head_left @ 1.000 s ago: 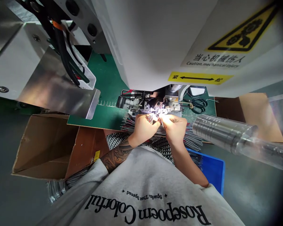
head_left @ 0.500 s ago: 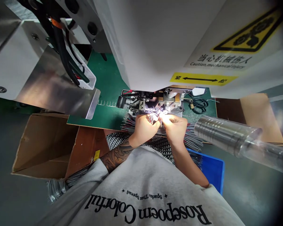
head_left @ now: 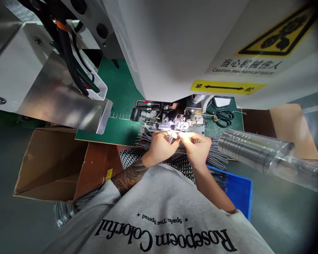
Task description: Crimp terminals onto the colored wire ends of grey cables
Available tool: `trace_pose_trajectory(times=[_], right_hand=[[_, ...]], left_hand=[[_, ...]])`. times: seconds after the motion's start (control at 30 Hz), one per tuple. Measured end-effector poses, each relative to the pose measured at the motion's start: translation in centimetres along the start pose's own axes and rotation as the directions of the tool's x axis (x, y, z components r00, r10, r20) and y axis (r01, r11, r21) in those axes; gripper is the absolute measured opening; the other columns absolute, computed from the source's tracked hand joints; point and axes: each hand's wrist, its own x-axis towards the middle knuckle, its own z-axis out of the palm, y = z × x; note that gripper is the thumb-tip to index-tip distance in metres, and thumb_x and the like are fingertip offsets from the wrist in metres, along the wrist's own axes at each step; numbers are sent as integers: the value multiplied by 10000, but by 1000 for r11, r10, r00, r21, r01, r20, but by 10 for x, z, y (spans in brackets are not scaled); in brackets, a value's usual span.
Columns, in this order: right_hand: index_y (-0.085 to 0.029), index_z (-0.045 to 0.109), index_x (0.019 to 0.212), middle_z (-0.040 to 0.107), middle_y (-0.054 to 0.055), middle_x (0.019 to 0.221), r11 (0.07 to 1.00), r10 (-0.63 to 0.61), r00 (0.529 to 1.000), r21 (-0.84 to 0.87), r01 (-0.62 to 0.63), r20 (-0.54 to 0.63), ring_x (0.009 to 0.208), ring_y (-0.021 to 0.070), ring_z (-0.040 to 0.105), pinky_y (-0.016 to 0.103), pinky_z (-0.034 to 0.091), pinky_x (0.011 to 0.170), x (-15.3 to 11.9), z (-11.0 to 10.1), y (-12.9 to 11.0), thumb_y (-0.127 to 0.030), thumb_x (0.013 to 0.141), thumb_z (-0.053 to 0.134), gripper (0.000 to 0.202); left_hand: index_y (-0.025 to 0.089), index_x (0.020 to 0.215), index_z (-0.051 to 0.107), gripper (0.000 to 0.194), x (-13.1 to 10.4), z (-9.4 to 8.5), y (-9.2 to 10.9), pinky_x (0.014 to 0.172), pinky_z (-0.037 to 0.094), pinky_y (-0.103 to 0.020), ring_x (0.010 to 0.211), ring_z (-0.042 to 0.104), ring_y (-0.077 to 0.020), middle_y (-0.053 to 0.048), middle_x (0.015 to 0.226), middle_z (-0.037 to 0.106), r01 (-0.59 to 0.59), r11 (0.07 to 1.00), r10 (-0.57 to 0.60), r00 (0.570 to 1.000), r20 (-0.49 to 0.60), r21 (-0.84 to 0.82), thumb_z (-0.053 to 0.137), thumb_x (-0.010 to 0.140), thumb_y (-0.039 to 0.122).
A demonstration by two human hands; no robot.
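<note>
Both my hands are close together in front of the brightly lit metal head of a crimping machine (head_left: 175,118). My left hand (head_left: 161,146) is closed, fingers wrapped around thin wires (head_left: 171,136) with reddish and white ends. Thumb and forefinger of my right hand (head_left: 195,146) pinch at a wire end by the machine, beside the left fingertips; glare blurs the exact tip. Under and to both sides of my hands lies a thick bundle of grey cables (head_left: 217,155) with stripped, coloured ends.
The white machine housing (head_left: 175,53) hangs low above my hands. A clear-wrapped reel (head_left: 257,150) juts in at right, over a blue bin (head_left: 240,192). An open cardboard box (head_left: 50,162) stands left of the green table (head_left: 113,130). Black cord (head_left: 224,118) lies behind.
My hands have drawn slightly back from the machine head, the right one lower and away from its bright tip. The machine's front metal parts have shifted position.
</note>
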Motion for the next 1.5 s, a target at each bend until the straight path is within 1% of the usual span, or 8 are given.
trace_pose_trajectory(times=[0.3, 0.4, 0.53, 0.83, 0.93, 1.03, 1.27, 1.5], right_hand=[[-274, 817, 698, 615, -40, 552, 1000, 5, 1000, -26, -6, -10, 542, 166, 547, 333, 530, 565, -8, -2, -5, -402, 842, 807, 193], [-284, 873, 757, 630, -32, 549, 1000, 13, 1000, -18, -13, 7, 574, 190, 598, 362, 574, 628, -10, -4, -3, -412, 854, 805, 175], [-302, 899, 787, 777, -10, 680, 1000, 8, 999, 7, -8, 36, 640, 209, 681, 404, 641, 731, -10, -7, -2, -422, 853, 818, 160], [-269, 925, 824, 699, -6, 582, 996, 45, 995, 75, -53, 94, 644, 224, 688, 421, 646, 711, -12, -7, -1, -409, 837, 832, 169], [-258, 919, 820, 730, 6, 610, 996, 50, 994, 67, -56, 93, 647, 218, 678, 404, 623, 678, -12, -7, -1, -412, 822, 838, 174], [-242, 909, 813, 770, 21, 682, 997, 41, 993, 67, -49, 110, 619, 181, 636, 358, 567, 627, -12, -10, 3, -405, 828, 845, 176], [-230, 902, 865, 431, -74, 481, 956, 86, 985, 267, -124, 150, 446, 88, 351, 273, 273, 449, -11, -13, 17, -529, 908, 871, 304], [-244, 803, 799, 392, -84, 518, 873, 155, 972, 436, -218, 176, 430, 68, 236, 251, 131, 395, -10, -12, 15, -552, 876, 917, 337]], left_hand=[[212, 729, 658, 259, -10, -11, 3, 558, 400, -272, 482, 498, -80, 95, 525, 515, -200, 975, 202, 979, 13, -100, 863, 880, 160], [204, 807, 711, 175, -11, -14, 5, 558, 415, -269, 482, 506, -80, 99, 521, 510, -203, 972, 206, 978, 19, -121, 857, 886, 149], [196, 929, 767, 58, -12, -18, 6, 567, 417, -270, 469, 468, -80, 107, 512, 464, -209, 967, 221, 973, 70, -143, 792, 974, 223], [228, 843, 725, 237, -17, -20, 5, 581, 417, -300, 493, 445, -103, 81, 520, 446, -162, 979, 175, 978, 114, -120, 740, 1055, 334], [216, 851, 716, 198, -18, -21, 5, 579, 410, -278, 497, 450, -88, 89, 529, 450, -194, 970, 207, 974, 88, -145, 764, 1038, 262], [203, 870, 717, 164, -19, -22, 4, 572, 396, -258, 497, 454, -75, 99, 528, 452, -222, 960, 236, 969, 68, -172, 792, 1016, 205], [203, 919, 756, 104, -22, -21, 1, 562, 410, -263, 466, 456, -82, 112, 514, 471, -209, 954, 222, 974, 38, -216, 821, 999, 218], [198, 908, 741, 115, -24, -22, -1, 580, 443, -250, 477, 477, -77, 113, 525, 476, -204, 952, 216, 976, 30, -227, 818, 991, 181]])
